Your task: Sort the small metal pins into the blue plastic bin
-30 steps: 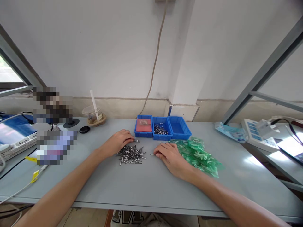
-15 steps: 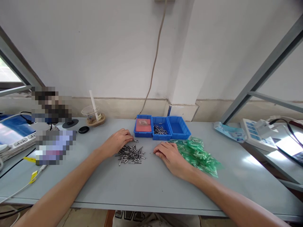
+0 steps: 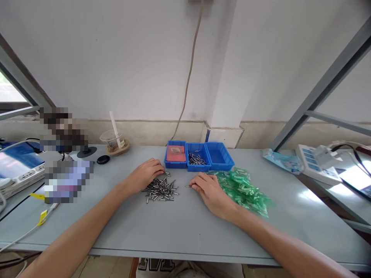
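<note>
My left hand [image 3: 147, 174] is closed in a pinch at the upper left edge of a pile of small metal pins [image 3: 160, 189]. A couple of metal pins [image 3: 167, 174] stick out at its fingertips. Right of the pile, my right hand [image 3: 208, 194] rests low over the table, thumb and fingers pressed together on one slim metal pin [image 3: 188, 186] that points left. Green plastic bags [image 3: 243, 189], with small pale pieces showing through, lie beside and partly behind the right hand. Behind the pile, a blue bin [image 3: 198, 167] holds more metal pins.
Another blue bin [image 3: 175, 165] holds a reddish packet; a third blue bin [image 3: 220, 166] adjoins on the right. Farther left are a cup with a straw [image 3: 111, 137] and a black round object [image 3: 102, 159]. A light-blue packet [image 3: 281, 161] and power strip [image 3: 314, 164] lie right.
Both hands keep nearly the same place and grip. The whole view has shifted very slightly.
</note>
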A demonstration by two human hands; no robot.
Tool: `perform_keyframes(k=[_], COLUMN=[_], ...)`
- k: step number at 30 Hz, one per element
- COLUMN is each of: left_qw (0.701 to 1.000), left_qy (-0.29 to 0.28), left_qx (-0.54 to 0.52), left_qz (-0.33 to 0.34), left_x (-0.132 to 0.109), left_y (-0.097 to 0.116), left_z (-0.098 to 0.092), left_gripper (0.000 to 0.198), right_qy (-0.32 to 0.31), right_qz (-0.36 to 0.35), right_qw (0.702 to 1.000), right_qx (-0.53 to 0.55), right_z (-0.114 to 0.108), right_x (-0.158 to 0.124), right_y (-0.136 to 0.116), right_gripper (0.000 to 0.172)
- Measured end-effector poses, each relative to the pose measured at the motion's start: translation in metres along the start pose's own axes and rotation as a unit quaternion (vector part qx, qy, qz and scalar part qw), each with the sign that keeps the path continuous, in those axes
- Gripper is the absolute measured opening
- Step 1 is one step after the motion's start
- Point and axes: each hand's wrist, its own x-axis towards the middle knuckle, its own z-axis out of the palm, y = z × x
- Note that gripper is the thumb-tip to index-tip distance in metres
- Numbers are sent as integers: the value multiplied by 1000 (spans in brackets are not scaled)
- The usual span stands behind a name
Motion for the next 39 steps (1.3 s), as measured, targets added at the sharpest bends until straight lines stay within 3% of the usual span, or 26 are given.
perform_keyframes(k=[5, 16, 23, 39], left_qw=[1000, 1000, 999, 998], left_qy=[10, 15, 8, 14], left_qx=[-12, -21, -28, -34], left_qz=[1, -12, -22, -56], left_x=[-1, 0, 0, 0], left_y=[-4, -3, 0, 8], left_z=[4, 4, 2, -2], left_gripper=[30, 26, 32, 39], right_qy=[14, 106, 111, 125], right_qz=[31, 105, 113, 146], right_qw=[999, 982, 963, 946], right_qx=[17, 117, 220, 260], right_z=[-3, -9, -8, -9], right_x=[1, 3, 4, 5], right_y=[-3, -6, -6, -5], right_gripper=[30, 18, 19, 23])
